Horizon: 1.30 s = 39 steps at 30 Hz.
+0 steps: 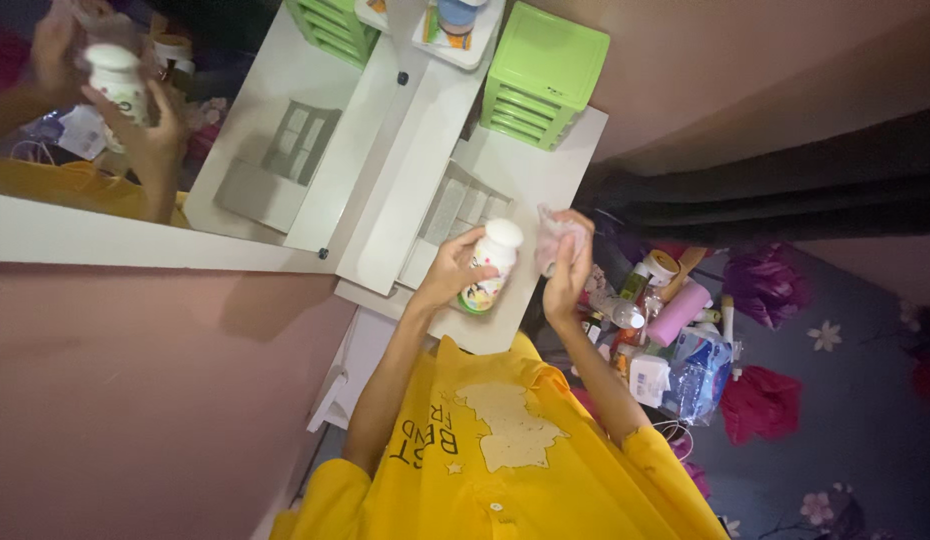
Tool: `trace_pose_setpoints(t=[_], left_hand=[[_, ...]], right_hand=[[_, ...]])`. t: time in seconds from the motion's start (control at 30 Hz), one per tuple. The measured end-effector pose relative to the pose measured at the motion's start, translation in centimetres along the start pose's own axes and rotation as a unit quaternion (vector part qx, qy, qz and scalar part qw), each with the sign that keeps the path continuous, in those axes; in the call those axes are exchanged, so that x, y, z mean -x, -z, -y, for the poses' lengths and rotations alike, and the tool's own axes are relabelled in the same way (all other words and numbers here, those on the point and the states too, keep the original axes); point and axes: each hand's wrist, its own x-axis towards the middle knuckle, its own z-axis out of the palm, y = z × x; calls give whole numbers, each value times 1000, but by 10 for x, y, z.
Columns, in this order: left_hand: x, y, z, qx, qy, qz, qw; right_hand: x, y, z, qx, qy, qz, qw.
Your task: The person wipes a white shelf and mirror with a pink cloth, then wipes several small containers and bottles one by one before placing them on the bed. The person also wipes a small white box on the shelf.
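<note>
Left hand (447, 272): closed around a white bottle (488, 265), held above the white dresser top (525, 170).
Right hand (567, 262): gripped on a crumpled pink cloth (557, 232), just beside the bottle.
Surroundings: green drawer unit (540, 75) noted behind; clutter of toiletries (665, 330) noted at right.

A home bedroom: mirrored white dressing table (530, 180), toiletries heaped on floral bedding (835, 400).

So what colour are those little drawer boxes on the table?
Bright green drawer boxes, seen clearest in the head view.
</note>
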Motion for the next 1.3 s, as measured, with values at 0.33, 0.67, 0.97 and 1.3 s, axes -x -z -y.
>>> trace_pose_setpoints(t=[0.33,0.67,0.97,1.3], left_hand=[[5,-19,-17,-107,-103,2,989],[-1,-9,-25,-205,-146,-96,963],[-3,0,-2,-14,-79,-64,995],[-16,2,21,127,7,-140,982]], right_hand=[[-28,-2,44,90,77,211,970],[-19,-7,45,110,109,90,984],[-24,-7,33,37,-12,66,997],[65,-33,2,296,226,206,905]])
